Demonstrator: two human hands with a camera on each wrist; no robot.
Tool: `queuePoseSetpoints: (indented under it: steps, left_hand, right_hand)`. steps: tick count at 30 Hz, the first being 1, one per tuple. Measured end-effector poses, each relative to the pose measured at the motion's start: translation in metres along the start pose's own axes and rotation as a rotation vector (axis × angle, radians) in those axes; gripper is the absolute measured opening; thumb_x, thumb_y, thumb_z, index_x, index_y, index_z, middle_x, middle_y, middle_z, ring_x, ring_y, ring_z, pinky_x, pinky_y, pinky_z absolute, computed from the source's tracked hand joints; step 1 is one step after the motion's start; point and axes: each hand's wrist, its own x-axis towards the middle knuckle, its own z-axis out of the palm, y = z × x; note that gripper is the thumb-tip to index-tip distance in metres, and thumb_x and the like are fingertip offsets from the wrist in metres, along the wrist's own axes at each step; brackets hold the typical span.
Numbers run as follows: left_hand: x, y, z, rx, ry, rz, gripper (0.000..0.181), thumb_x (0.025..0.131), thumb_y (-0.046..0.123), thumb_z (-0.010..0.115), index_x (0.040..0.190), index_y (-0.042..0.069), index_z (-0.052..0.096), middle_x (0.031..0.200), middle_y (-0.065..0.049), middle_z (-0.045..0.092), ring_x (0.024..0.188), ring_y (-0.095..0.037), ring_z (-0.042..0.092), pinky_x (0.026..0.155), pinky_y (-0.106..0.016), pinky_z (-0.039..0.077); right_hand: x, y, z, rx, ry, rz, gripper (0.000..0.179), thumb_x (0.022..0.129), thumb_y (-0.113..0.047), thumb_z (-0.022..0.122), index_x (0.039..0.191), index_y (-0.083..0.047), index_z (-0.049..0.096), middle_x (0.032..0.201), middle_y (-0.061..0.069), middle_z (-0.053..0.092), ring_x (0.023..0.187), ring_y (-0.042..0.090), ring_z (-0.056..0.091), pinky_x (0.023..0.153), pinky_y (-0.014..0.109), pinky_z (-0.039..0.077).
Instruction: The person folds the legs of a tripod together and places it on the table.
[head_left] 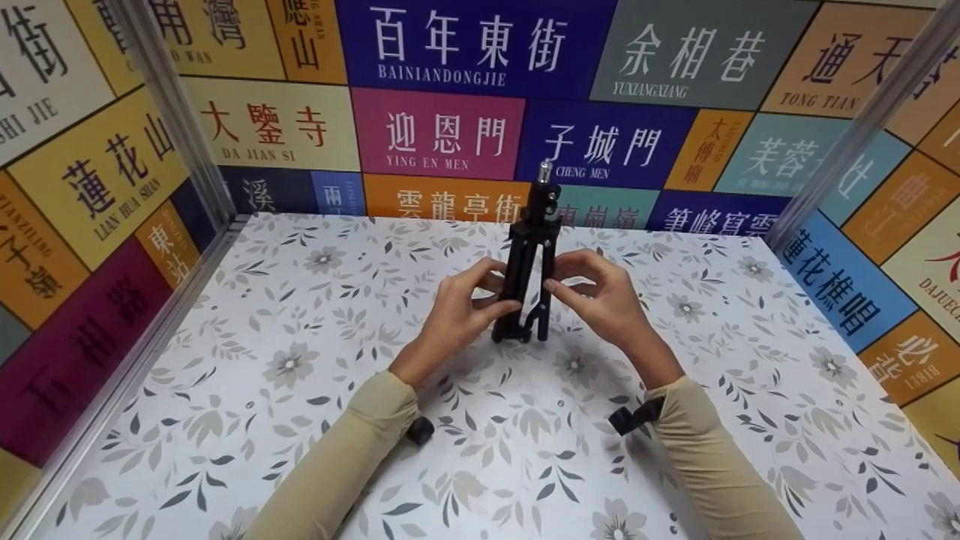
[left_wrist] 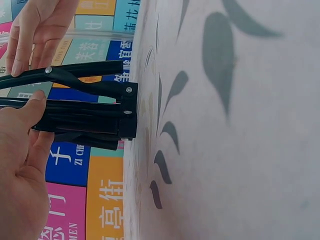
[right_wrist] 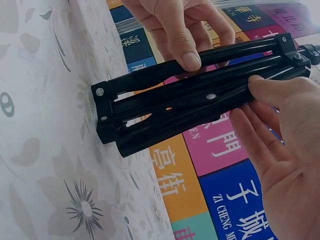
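So the black tripod stand is upright toward the far side of the counter, mostly folded, its lower end at or just above the surface (honestly can't tell if it's touching). My guess: light, stiff and not fragile, with smooth legs that could slip a bit under fingertips. The rivets mark pivots that might nip skin, so I'd hold mid-leg or up at the collar, clear of the bottom bracket. As for the hands, the left hand is partly closed, thumb and fingers gripping its side. The right hand has a narrow pinch on the opposite leg.
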Motion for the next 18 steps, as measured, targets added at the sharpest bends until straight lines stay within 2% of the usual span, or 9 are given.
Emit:
queuePoseSetpoints:
  steps: [18]
  left_hand:
    - [-0.0010, -0.0016, 0.0000, -0.009, 0.001, 0.010, 0.041, 0.091, 0.014, 0.088, 0.128, 0.017, 0.071, 0.104, -0.003, 0.082, 0.103, -0.015, 0.079, 0.096, -0.026, 0.067]
  right_hand:
    - [-0.0015, 0.0000, 0.0070, -0.024, 0.031, -0.006, 0.030, 0.096, -0.015, 0.085, 0.124, -0.011, 0.075, 0.112, 0.009, 0.079, 0.105, 0.013, 0.076, 0.083, 0.022, 0.068]
